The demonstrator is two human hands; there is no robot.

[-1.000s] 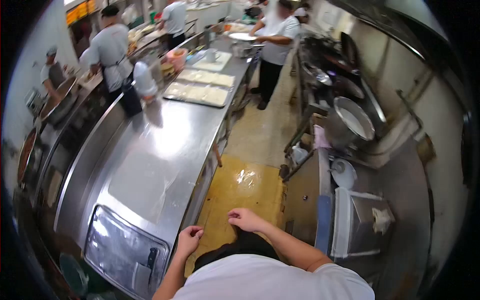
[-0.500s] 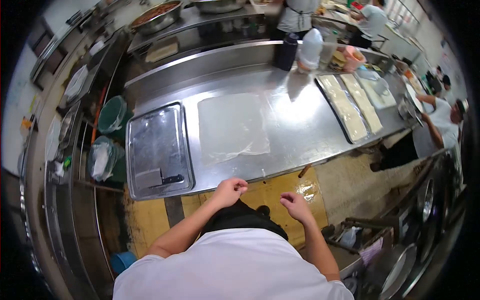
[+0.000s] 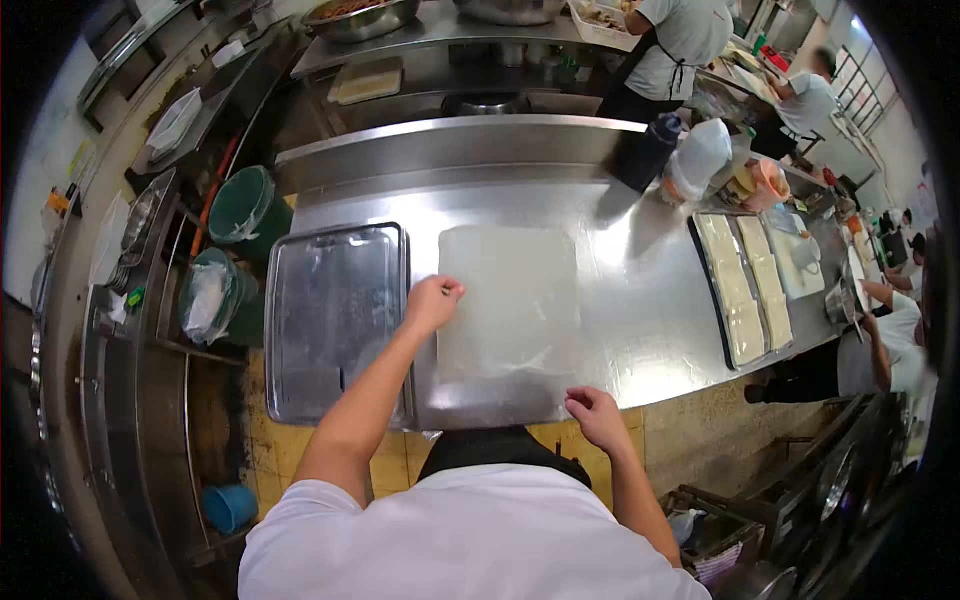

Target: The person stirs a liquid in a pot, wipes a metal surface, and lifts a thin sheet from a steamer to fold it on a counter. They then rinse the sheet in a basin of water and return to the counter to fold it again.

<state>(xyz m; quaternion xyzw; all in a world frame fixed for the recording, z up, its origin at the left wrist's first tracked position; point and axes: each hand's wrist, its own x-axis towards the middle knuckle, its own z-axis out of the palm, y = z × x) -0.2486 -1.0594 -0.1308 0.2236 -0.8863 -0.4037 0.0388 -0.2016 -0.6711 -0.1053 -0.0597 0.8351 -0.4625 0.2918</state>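
A square, thin, translucent whitish sheet (image 3: pixel 510 290) lies flat on the steel worktable, wrinkled along its near edge. My left hand (image 3: pixel 433 303) is over the sheet's left edge with its fingers closed in a pinch. Whether anything is between those fingertips I cannot make out. My right hand (image 3: pixel 597 415) is at the table's front edge, near the sheet's near right corner, its fingers curled together with nothing visible in them. Left of the sheet lies a metal tray (image 3: pixel 320 290), partly covered by my left forearm. A small dark bit shows in the tray beside the forearm.
At the right, a dark tray (image 3: pixel 712 290) holds pale rectangular slabs. Bottles (image 3: pixel 648 152) and a pink container (image 3: pixel 768 183) stand behind it. Green bins (image 3: pixel 245 205) flank the table's left end. Co-workers (image 3: pixel 680 45) stand beyond the table and at the right (image 3: pixel 885 340).
My left hand has moved forward from the table's front edge to the sheet's left edge. My body is closer to the table. The flat blade in the tray is now mostly hidden by my forearm.
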